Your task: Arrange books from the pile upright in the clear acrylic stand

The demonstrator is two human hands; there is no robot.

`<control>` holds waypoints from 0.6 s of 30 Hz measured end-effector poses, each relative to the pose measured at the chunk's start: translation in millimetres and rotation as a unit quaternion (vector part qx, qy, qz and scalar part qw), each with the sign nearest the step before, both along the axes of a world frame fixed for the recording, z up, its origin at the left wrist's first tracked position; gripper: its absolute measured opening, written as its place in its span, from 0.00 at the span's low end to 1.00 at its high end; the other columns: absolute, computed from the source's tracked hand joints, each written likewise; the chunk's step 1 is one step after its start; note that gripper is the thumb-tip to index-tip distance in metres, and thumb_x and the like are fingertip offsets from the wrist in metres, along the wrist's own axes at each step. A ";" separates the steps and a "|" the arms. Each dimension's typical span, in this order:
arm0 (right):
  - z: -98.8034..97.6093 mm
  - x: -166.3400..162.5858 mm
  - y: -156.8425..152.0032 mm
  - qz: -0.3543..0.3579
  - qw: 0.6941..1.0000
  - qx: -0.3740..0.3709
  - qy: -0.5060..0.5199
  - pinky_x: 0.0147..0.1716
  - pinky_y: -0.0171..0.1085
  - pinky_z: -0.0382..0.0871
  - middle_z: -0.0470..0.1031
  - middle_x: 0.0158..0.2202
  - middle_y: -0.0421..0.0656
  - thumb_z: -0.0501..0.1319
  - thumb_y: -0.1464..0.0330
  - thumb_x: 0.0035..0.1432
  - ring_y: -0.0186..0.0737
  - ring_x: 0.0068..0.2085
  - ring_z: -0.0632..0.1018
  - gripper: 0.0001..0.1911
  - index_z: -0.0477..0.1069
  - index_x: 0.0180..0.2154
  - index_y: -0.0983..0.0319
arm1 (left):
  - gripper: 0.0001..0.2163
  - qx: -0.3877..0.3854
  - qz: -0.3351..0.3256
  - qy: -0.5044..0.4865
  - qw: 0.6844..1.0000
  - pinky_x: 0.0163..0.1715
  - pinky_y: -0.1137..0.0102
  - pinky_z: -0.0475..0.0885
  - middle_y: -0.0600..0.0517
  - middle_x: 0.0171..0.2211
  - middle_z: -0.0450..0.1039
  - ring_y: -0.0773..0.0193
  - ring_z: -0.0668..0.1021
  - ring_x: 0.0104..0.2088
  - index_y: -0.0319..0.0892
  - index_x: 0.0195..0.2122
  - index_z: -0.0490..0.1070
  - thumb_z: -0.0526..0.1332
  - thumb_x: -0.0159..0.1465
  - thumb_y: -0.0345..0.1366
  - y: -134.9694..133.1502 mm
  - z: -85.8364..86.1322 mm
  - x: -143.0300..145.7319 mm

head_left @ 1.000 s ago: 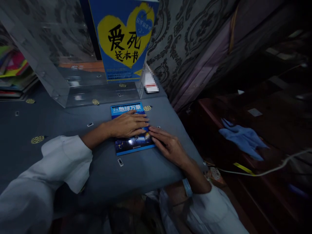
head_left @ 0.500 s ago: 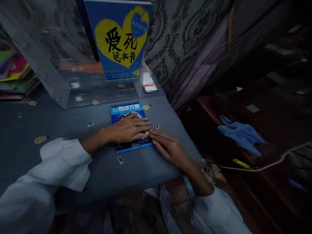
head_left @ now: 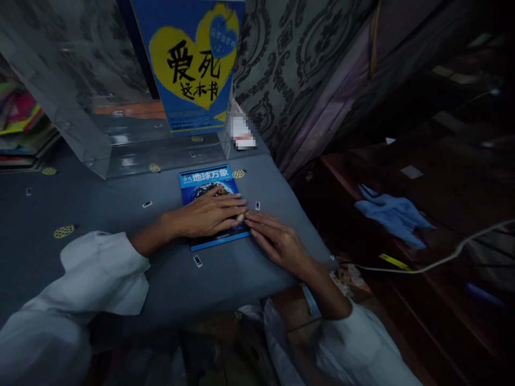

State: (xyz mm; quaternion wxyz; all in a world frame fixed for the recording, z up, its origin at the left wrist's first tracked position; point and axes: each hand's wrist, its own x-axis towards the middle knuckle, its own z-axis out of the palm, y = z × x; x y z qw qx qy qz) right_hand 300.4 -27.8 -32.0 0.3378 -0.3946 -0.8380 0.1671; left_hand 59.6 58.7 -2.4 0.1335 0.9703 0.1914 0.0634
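A small blue book (head_left: 209,176) with a globe on its cover lies closed on the table. My left hand (head_left: 209,213) rests flat across the cover with its fingers stretched towards the right edge, hiding part of the globe. At that right edge is my right hand (head_left: 279,238), fingers extended, the tips touching or very close to the book's side and to the left fingertips. Neither hand grips anything.
Behind the book, a clear acrylic stand (head_left: 94,158) holds a large blue book (head_left: 185,115) with a yellow heart. Several stacked books (head_left: 24,134) sit at the far left. The grey-blue tabletop (head_left: 169,289) ends on the right, beyond which lies a blue cloth (head_left: 392,212).
The view has shifted slightly, so the scene sits a little further left. The left hand lies a touch lower on the cover, baring more of the globe; the right hand keeps its place.
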 end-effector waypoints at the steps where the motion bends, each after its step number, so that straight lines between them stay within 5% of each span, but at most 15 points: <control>1: -0.2 0.4 -1.4 0.000 1.000 0.002 0.005 0.61 0.52 0.74 0.78 0.57 0.48 0.57 0.70 0.70 0.47 0.59 0.78 0.18 0.75 0.58 0.57 | 0.22 -0.005 -0.003 -0.002 1.000 0.70 0.53 0.49 0.46 0.68 0.64 0.57 0.61 0.71 0.44 0.68 0.62 0.46 0.77 0.46 -1.1 -0.1 -0.2; 18: -0.3 0.6 -9.7 -0.010 1.000 0.025 -0.012 0.58 0.52 0.77 0.79 0.56 0.49 0.58 0.71 0.69 0.47 0.57 0.79 0.17 0.75 0.56 0.57 | 0.24 -0.008 -0.013 -0.006 1.000 0.71 0.53 0.44 0.45 0.68 0.64 0.56 0.61 0.71 0.41 0.68 0.61 0.46 0.77 0.48 -9.3 0.6 -2.2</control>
